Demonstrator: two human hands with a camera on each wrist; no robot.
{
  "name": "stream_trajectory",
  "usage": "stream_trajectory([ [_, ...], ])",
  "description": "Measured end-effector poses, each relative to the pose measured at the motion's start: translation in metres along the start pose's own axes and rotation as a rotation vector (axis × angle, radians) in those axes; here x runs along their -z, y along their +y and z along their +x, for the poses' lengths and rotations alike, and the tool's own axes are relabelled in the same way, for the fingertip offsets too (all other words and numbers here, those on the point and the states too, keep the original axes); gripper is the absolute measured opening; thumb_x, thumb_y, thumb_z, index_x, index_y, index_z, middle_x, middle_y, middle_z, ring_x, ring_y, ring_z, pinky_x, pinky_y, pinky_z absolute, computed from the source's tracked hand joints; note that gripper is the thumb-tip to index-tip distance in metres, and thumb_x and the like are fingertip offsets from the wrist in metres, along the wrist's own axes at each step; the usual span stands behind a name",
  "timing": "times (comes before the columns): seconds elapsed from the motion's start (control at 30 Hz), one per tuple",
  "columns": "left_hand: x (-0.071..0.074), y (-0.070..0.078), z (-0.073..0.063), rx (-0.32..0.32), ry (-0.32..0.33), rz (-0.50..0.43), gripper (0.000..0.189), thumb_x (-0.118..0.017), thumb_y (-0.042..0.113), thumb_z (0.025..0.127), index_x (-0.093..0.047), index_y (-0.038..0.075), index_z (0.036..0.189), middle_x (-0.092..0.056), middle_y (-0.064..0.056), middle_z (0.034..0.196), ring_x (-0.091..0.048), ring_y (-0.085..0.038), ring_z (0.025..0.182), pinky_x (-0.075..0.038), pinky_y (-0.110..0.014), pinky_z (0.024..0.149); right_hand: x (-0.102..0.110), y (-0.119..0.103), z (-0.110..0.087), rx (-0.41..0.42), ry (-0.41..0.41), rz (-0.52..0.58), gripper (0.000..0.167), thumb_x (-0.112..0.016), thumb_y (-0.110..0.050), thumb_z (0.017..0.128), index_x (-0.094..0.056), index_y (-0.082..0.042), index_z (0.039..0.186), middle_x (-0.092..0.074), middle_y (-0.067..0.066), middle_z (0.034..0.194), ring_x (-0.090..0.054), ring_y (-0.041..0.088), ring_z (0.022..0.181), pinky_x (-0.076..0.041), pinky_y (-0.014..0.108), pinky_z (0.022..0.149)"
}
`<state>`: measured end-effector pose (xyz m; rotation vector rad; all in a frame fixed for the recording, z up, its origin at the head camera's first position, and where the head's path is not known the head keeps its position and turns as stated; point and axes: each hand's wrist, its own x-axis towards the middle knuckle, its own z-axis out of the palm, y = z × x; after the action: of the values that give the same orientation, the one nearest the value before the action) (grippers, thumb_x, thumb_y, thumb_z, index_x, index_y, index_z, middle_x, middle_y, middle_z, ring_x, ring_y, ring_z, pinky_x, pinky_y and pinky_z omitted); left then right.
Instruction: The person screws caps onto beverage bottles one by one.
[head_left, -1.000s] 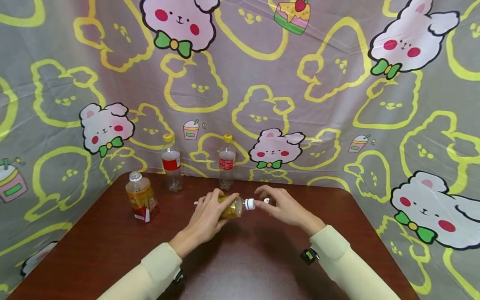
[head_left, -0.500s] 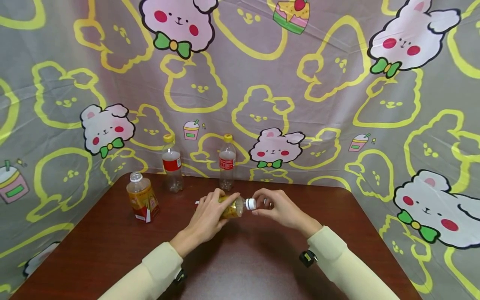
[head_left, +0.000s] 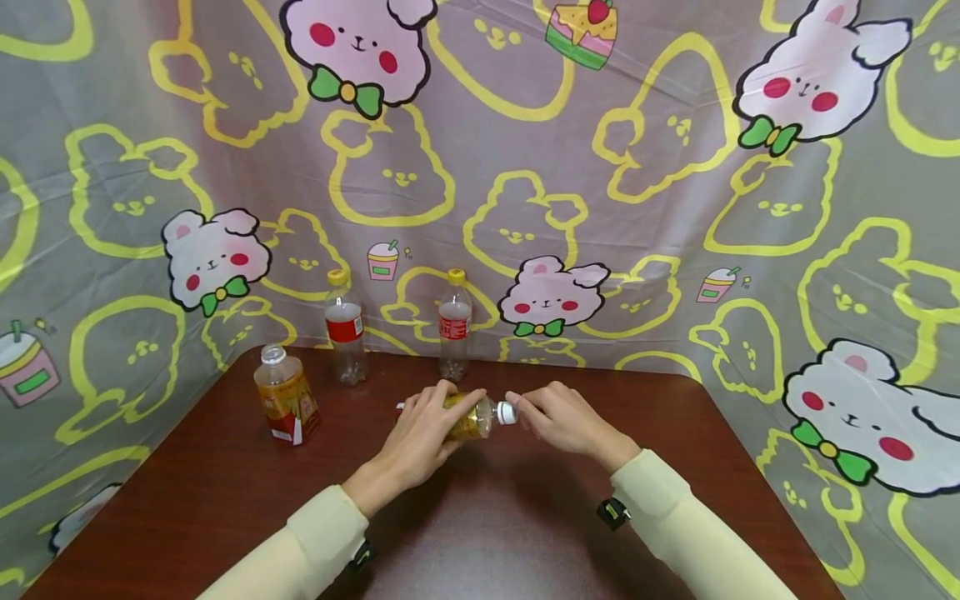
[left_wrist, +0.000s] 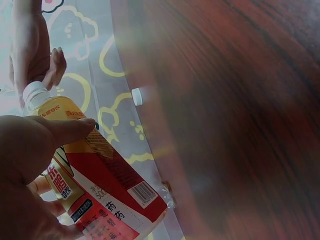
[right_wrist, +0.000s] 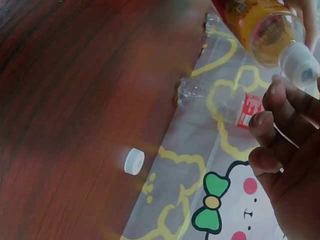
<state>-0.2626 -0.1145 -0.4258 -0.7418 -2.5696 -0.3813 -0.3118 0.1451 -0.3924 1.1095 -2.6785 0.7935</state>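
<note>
My left hand point(head_left: 423, 429) grips a drink bottle point(left_wrist: 115, 170) round its middle and holds it on its side, the neck pointing right. It has a yellow and red label and a white cap point(head_left: 506, 412). At that cap is my right hand point(head_left: 566, 421), thumb and index fingertip pinching its edge while the other fingers curl loosely beside it. In the right wrist view the cap's end face shows between these fingertips. A loose white cap point(right_wrist: 134, 161) lies on the table near its far edge.
An uncapped bottle point(head_left: 285, 396) with a similar label stands at the left of the brown table point(head_left: 495, 508). Behind stand two clear bottles with red labels and yellow caps, one left point(head_left: 344, 327) and one nearer the middle point(head_left: 454, 325). A patterned cloth point(head_left: 645, 325) hangs beyond the table.
My right hand has come left to the bottle's cap and turned, its thumb now against the cap. The bottle in my left hand has shifted slightly right.
</note>
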Motion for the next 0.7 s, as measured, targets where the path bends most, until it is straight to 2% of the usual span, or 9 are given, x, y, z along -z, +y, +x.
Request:
stream_trajectory([
  [0.1,-0.0002,-0.001,-0.0006,0.003,0.001,0.007,0.083,-0.089,0.022,0.081,-0.047,0.034,0.152,-0.051,-0.006,0.129,-0.054,-0.032,0.122,-0.043,-0.057,0.102,0.0034,0.0004,-0.0007,-0.001,0.016,0.014,0.042,-0.049,-0.049,0.106,-0.062,-0.028,0.072,-0.052,-0.012,0.056,-0.049,0.006,0.05,-0.04,0.026,0.049],
  [0.2,-0.0001,-0.0017,-0.0011,0.005,0.0,0.01,0.083,-0.089,0.023,0.082,-0.047,0.033,0.152,-0.052,-0.006,0.131,-0.054,-0.033,0.123,-0.043,-0.058,0.102,0.0061,0.0014,-0.0009,0.028,0.004,0.062,0.023,-0.061,-0.047,0.101,-0.068,-0.026,0.096,-0.063,-0.01,0.071,-0.056,0.009,0.059,-0.046,0.026,0.055],
  [0.23,-0.0001,-0.0019,-0.001,0.006,-0.001,0.009,0.083,-0.088,0.022,0.082,-0.047,0.033,0.152,-0.052,-0.006,0.132,-0.054,-0.033,0.123,-0.043,-0.058,0.102,0.0065,0.0016,-0.0008,0.044,-0.009,0.08,0.021,-0.065,-0.046,0.1,-0.067,-0.025,0.106,-0.066,-0.008,0.078,-0.059,0.01,0.063,-0.049,0.027,0.058],
  [0.33,0.0,-0.0021,-0.0007,0.006,0.001,0.008,0.082,-0.089,0.023,0.082,-0.048,0.032,0.152,-0.052,-0.006,0.133,-0.054,-0.033,0.123,-0.043,-0.058,0.102,0.0065,0.0015,0.0001,0.088,-0.048,0.123,0.039,-0.076,-0.038,0.093,-0.062,-0.021,0.124,-0.07,-0.002,0.094,-0.063,0.013,0.073,-0.053,0.029,0.066],
  [0.43,-0.0004,-0.0026,-0.0002,0.003,0.003,0.007,0.083,-0.089,0.021,0.081,-0.048,0.031,0.152,-0.052,-0.006,0.133,-0.054,-0.034,0.122,-0.043,-0.058,0.101,0.0048,0.0006,0.0007,0.107,-0.072,0.141,0.043,-0.08,-0.031,0.091,-0.06,-0.019,0.127,-0.071,0.001,0.097,-0.063,0.014,0.075,-0.055,0.031,0.068],
  [0.7,-0.0006,-0.0039,0.0001,0.011,-0.004,0.01,0.082,-0.088,0.02,0.081,-0.048,0.031,0.152,-0.052,-0.008,0.133,-0.054,-0.035,0.122,-0.043,-0.058,0.1,0.0028,-0.001,0.003,0.102,-0.057,0.136,0.03,-0.079,-0.023,0.092,-0.065,-0.019,0.118,-0.068,-0.009,0.09,-0.062,0.009,0.075,-0.055,0.03,0.066],
])
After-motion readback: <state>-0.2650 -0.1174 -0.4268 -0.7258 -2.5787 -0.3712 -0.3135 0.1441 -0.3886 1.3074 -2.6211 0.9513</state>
